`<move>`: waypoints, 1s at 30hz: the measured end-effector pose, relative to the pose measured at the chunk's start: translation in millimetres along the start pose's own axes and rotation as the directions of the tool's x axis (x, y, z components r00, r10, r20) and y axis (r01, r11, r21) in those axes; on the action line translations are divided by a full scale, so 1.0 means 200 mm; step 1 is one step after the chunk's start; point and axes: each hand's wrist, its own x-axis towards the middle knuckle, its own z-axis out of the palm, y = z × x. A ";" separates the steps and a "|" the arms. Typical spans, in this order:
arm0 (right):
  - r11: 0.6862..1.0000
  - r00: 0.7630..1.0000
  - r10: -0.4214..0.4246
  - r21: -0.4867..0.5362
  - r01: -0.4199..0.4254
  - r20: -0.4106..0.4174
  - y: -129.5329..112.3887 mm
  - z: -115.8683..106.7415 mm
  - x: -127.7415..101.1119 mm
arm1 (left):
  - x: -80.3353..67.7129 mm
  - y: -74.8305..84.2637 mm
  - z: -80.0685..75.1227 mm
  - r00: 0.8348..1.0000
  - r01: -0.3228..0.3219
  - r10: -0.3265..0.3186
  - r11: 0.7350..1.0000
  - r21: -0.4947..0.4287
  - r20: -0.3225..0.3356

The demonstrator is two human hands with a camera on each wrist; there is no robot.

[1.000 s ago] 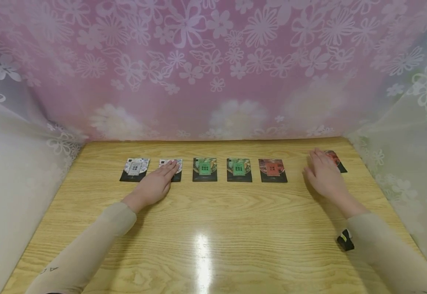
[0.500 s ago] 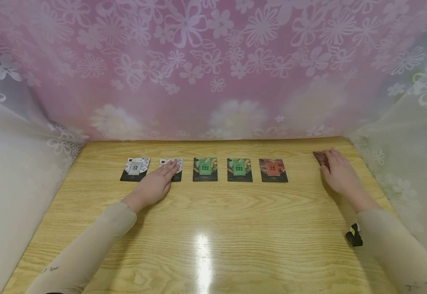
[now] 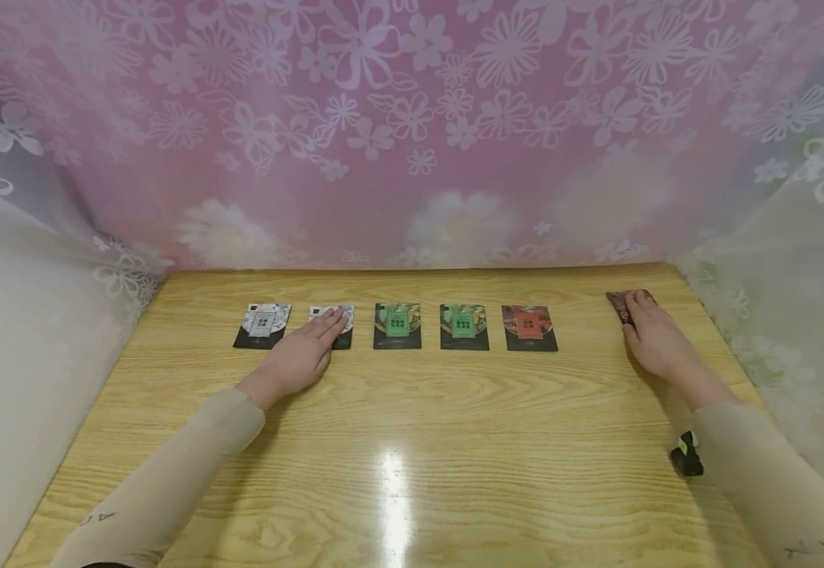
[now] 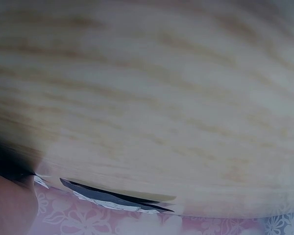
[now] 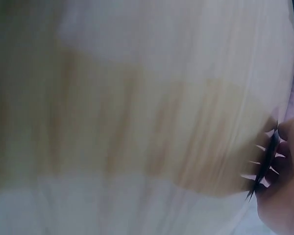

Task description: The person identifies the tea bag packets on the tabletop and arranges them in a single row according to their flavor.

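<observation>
Head view: on the wooden bench five sachets lie in a row across mid-frame. The left hand rests flat, fingers straight and together, on the second sachet, beside the white sachet at the row's left end. Right of them lie two green sachets and an orange sachet. At right of frame, well apart from the row, the right hand lies with straight fingers on a dark red sachet, a small flat foil packet, half covered.

Left wrist view: blurred wood grain; a dark sachet edge at the lower left.

Right wrist view: blurred bench; a serrated sachet edge under the hand at lower right.

The likely risk is that the thin foil slips from under flat fingers on the glossy bench, or skids off the near right edge.
</observation>
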 end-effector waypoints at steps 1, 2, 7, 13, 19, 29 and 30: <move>1.000 1.000 -0.002 0.000 0.002 -0.007 -0.01 0.00 0.00 | 0.00 0.00 0.00 1.000 0.000 0.000 1.000 -0.003 -0.001; 1.000 1.000 -0.003 0.000 0.003 -0.014 -0.01 0.01 0.00 | 0.00 0.00 0.00 1.000 -0.001 0.001 1.000 -0.005 -0.003; 1.000 1.000 0.000 0.009 0.000 -0.016 -0.05 0.02 -0.01 | 0.00 -0.01 0.00 1.000 0.005 -0.005 1.000 -0.006 0.005; 1.000 1.000 -0.010 0.003 0.010 -0.006 -0.10 0.04 -0.03 | 0.01 -0.01 0.01 1.000 0.003 -0.003 1.000 0.005 0.011; 1.000 1.000 -0.027 -0.008 0.027 0.002 -0.15 0.05 -0.04 | 0.01 -0.01 0.00 1.000 -0.004 0.004 1.000 -0.002 0.003; 1.000 1.000 -0.012 -0.023 0.011 -0.003 -0.25 0.06 -0.07 | 0.01 -0.01 0.01 1.000 0.010 -0.010 1.000 0.000 0.021; 1.000 1.000 -0.010 -0.027 0.010 -0.003 -0.26 0.07 -0.07 | 0.01 -0.01 0.01 1.000 0.013 -0.013 1.000 0.000 0.025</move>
